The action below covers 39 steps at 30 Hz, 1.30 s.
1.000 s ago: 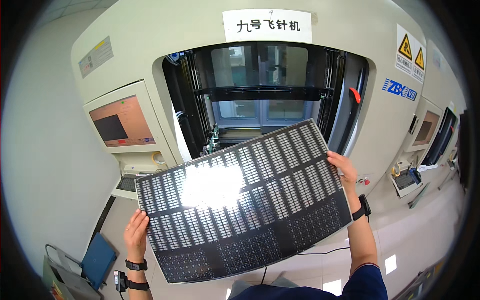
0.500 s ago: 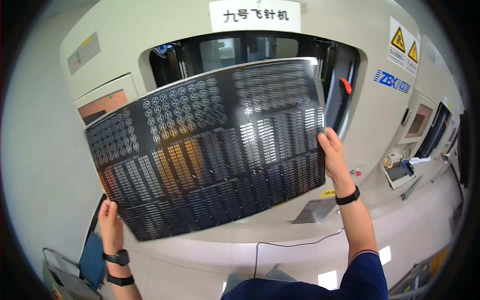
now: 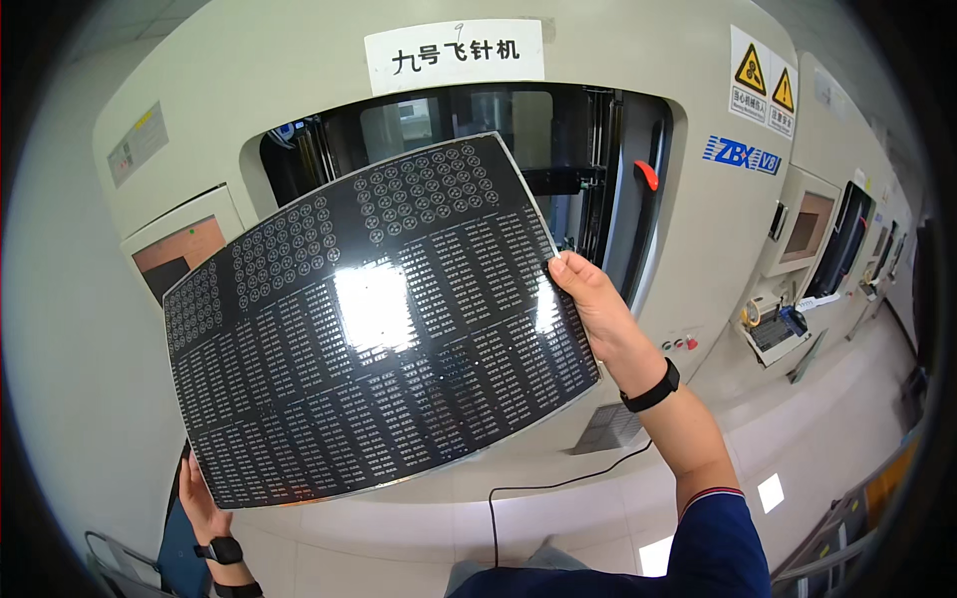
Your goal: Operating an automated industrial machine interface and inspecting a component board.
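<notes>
A large dark circuit board panel (image 3: 289, 374) is held up between my hands, tilted, with rows of small pale pads and round patterns across its face. A bright light glares off its middle. My right hand (image 3: 603, 314) pinches the right edge, thumb on the front face. At the lower left corner my left hand (image 3: 202, 503) grips the edge, its fingers partly hidden by the panel. Behind the panel stands a big cream machine (image 3: 688, 239) with a dark open bay (image 3: 558, 149), partly covered by the panel's upper edge.
A red handle (image 3: 647, 175) sits at the bay's right side. Left of the panel is a built-in screen (image 3: 184, 257). A black cable (image 3: 558, 486) runs over the floor. More machines with a keyboard shelf (image 3: 773, 334) line the right; a blue chair-like item (image 3: 179, 543) stands lower left.
The panel has swung round and shifted left and down, its right end coming nearer. My right hand moved left with it, and my left hand moved lower. The view has turned slightly right.
</notes>
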{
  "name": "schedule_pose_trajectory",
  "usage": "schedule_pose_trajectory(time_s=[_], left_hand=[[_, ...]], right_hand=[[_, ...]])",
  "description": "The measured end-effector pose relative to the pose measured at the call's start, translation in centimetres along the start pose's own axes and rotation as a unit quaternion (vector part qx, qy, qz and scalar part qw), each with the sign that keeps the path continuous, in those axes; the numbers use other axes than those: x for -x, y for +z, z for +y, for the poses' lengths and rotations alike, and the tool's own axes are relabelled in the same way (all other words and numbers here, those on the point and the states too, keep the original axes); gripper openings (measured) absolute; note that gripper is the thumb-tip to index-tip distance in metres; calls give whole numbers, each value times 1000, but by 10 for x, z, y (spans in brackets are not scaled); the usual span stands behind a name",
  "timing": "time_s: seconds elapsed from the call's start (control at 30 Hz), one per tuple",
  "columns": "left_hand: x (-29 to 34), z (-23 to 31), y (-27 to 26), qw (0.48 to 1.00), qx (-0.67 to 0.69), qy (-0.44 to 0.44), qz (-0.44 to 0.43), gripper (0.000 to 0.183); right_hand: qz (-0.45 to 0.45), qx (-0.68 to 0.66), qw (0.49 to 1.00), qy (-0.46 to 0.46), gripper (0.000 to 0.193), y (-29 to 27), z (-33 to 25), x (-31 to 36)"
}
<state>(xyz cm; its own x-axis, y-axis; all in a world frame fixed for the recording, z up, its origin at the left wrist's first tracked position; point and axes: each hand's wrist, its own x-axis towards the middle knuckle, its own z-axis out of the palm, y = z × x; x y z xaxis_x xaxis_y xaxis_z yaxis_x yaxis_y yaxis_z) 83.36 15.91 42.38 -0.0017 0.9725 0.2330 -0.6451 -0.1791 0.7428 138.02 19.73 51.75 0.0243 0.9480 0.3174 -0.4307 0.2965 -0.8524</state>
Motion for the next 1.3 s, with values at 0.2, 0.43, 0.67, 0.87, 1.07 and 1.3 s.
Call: schedule_pose_trajectory(time_s=[0.2,0.43,0.67,0.87,1.07,1.3], left_hand=[[45,-34,24,981,101,4,-166,54],[61,-54,11,988,147,26,-34,50],[67,-52,66,988,130,44,-63,46],[73,-58,92,994,60,53,-68,49],[81,-62,101,993,63,40,-90,44],[80,-55,98,994,68,69,-42,42]], right_hand=[[-15,-6,1000,-24,23,-5,2,-7],[-8,-3,999,-49,20,3,11,-14],[28,58,996,-62,23,-26,21,-21],[47,70,995,-60,24,-52,37,-36],[38,57,997,-38,23,-60,53,-46],[35,58,998,-20,26,-43,56,-39]])
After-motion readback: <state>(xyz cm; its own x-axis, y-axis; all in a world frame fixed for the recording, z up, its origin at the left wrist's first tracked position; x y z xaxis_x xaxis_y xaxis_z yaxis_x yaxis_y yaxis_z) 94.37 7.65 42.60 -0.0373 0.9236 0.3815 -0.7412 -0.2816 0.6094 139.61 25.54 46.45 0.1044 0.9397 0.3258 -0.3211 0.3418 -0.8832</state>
